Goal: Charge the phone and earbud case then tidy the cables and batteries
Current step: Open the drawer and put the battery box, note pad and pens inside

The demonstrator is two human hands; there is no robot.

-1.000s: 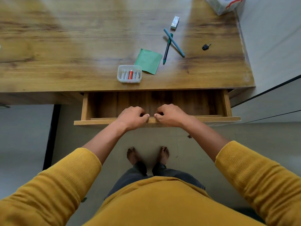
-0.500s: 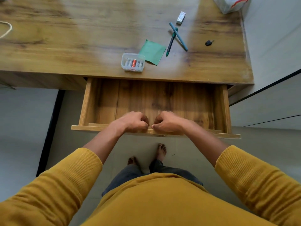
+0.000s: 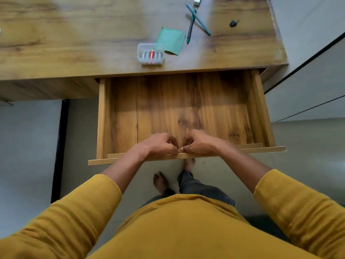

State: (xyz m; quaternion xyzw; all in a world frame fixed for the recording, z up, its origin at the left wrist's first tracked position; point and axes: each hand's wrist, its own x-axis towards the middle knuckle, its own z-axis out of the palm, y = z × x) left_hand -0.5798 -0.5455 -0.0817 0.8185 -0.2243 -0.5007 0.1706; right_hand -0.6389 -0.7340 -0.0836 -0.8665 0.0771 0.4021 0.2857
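Your left hand (image 3: 159, 144) and right hand (image 3: 198, 143) sit side by side, knuckles nearly touching, fingers curled over the front edge of the wooden drawer (image 3: 100, 118) and clamped on it. Against the frame half a second ago, the drawer stands further out from the desk (image 3: 74, 43), showing more of its bare wooden floor. Near the desk's front edge, just above the drawer, sits the clear battery box (image 3: 150, 53), touching a green paper (image 3: 170, 41); two crossed pens (image 3: 196, 21) and a small black key (image 3: 233, 23) lie toward the right edge, grey floor below.
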